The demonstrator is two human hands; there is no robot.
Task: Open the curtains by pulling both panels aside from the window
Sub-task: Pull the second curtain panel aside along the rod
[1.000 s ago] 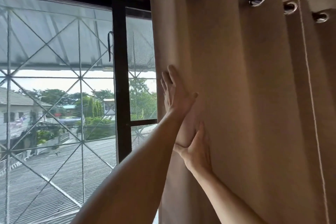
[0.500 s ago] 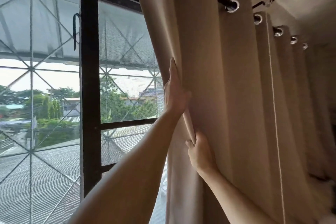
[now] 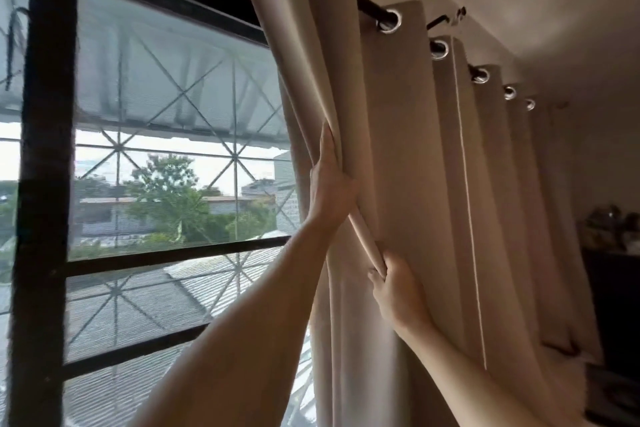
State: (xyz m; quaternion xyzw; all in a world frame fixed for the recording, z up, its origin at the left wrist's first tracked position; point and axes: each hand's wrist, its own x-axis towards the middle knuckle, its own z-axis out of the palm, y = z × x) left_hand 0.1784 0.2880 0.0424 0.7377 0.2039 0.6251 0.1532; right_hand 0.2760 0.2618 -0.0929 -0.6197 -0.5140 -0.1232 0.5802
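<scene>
The beige curtain (image 3: 408, 149) hung bunched in folds; the left hand (image 3: 329, 184) pressed flat and unclenched against its edge, the right hand (image 3: 394, 291) gripping the fold.

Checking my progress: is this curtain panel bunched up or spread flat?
Bunched: the curtain panel hangs in folds, grommets crowded along the rod.

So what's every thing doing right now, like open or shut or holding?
Beige fabric curtain: bunched in folds, hanging on the rod.
Black metal rod: threaded through silver rings.
Black-framed window: uncovered.
Left hand: flat against the curtain's edge.
Right hand: gripping the curtain's fold.
</scene>
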